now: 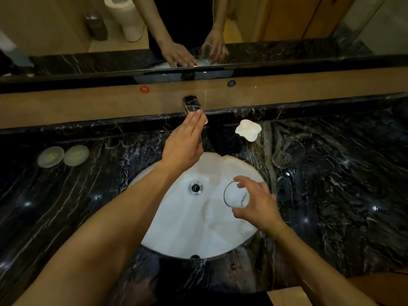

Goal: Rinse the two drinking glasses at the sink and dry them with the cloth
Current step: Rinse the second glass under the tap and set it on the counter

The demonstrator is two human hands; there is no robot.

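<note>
My right hand (257, 204) grips a clear drinking glass (235, 195) by its side, holding it tilted over the right part of the white sink basin (198, 235). My left hand (184, 142) reaches forward with straight fingers resting on the chrome tap lever (191, 104). No water stream is visible. A second clear glass (283, 159) lies on the dark marble counter to the right of the basin, hard to make out. I see no cloth.
A white wavy soap dish (248, 129) sits behind the basin on the right. Two round pale coasters (63, 156) lie on the counter (342, 195) at the left. The drain (195, 188) is in the basin's middle. A mirror (198, 29) runs along the back.
</note>
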